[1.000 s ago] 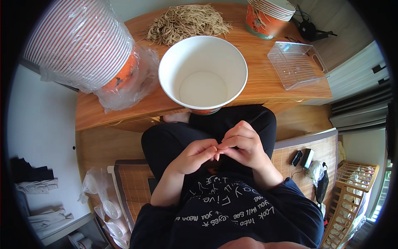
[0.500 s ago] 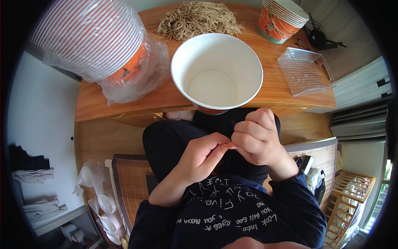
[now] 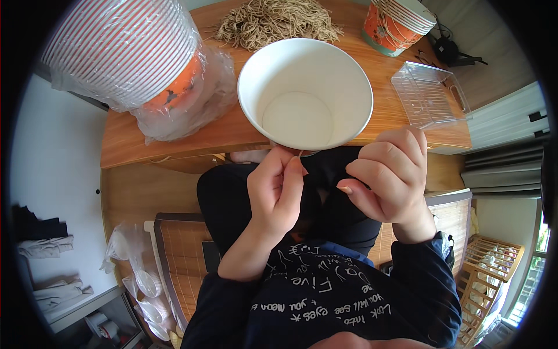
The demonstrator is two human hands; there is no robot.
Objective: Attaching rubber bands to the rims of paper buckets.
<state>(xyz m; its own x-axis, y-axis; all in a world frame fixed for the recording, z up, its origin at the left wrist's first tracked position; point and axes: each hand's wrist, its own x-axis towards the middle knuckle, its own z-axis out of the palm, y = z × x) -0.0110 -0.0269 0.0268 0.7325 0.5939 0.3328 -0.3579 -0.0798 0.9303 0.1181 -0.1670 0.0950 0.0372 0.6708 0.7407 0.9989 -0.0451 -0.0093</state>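
A large white-lined paper bucket stands at the table's front edge, its mouth turned toward me. Just below its near rim is my left hand, closed in a pinch. A thin pale tip pokes out between thumb and forefinger, too small to name. To the right, apart from the bucket, my right hand is curled with the thumb drawn in under the fingers. Whatever it may hold is hidden. Behind the bucket lies a loose heap of tan paper cords.
At left, a tall stack of paper buckets stands in clear plastic wrap. A smaller stack of orange buckets with cords hanging over it is at the back right. A clear plastic tray lies on the wooden table before a black device.
My hands, which met over my lap, have come apart. The left has risen to the bucket's near rim; the right has moved up and to the right.
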